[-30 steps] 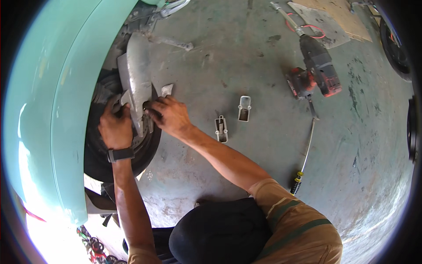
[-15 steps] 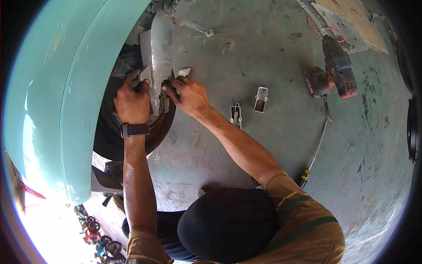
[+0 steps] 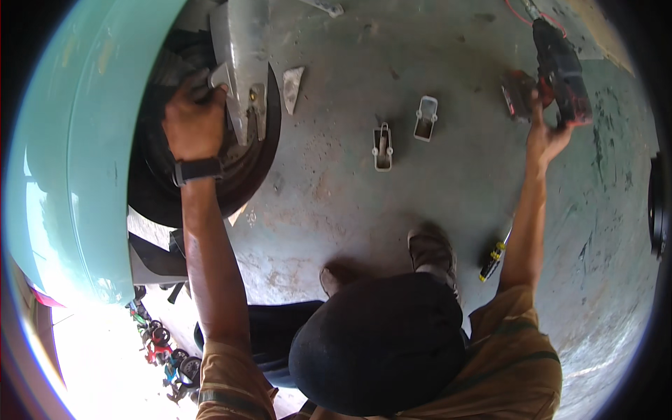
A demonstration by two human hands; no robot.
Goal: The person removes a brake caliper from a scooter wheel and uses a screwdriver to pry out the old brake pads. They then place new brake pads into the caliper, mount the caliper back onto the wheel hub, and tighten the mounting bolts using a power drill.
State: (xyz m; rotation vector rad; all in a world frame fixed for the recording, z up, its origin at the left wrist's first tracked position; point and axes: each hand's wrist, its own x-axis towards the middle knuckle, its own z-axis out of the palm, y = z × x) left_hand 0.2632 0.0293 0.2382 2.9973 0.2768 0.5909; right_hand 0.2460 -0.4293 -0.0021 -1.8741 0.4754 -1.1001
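Observation:
My left hand (image 3: 194, 120), with a dark band at its wrist, is closed on a curved grey metal piece (image 3: 220, 75) beside the wheel. A long grey metal arm (image 3: 241, 56) stands next to it, in front of the dark tyre (image 3: 260, 164). A small brass-coloured fastener (image 3: 253, 94) shows near the arm's lower end. At the far right my right hand (image 3: 544, 140) is around the grip of a black and red cordless impact wrench (image 3: 563, 66). Its fingertips are partly hidden and the tool looks slightly blurred.
Two small open rectangular housings (image 3: 382, 159) lie mid-floor. A pale metal scrap (image 3: 292, 89) is near the tyre. A yellow-and-black-handled screwdriver (image 3: 493, 263) lies beside my right forearm. The pale green body panel (image 3: 91, 140) fills the left side.
My right hand has left the metal arm by the wheel and moved far right to the impact wrench. My left hand stays at the wheel. The whole view has shifted a little.

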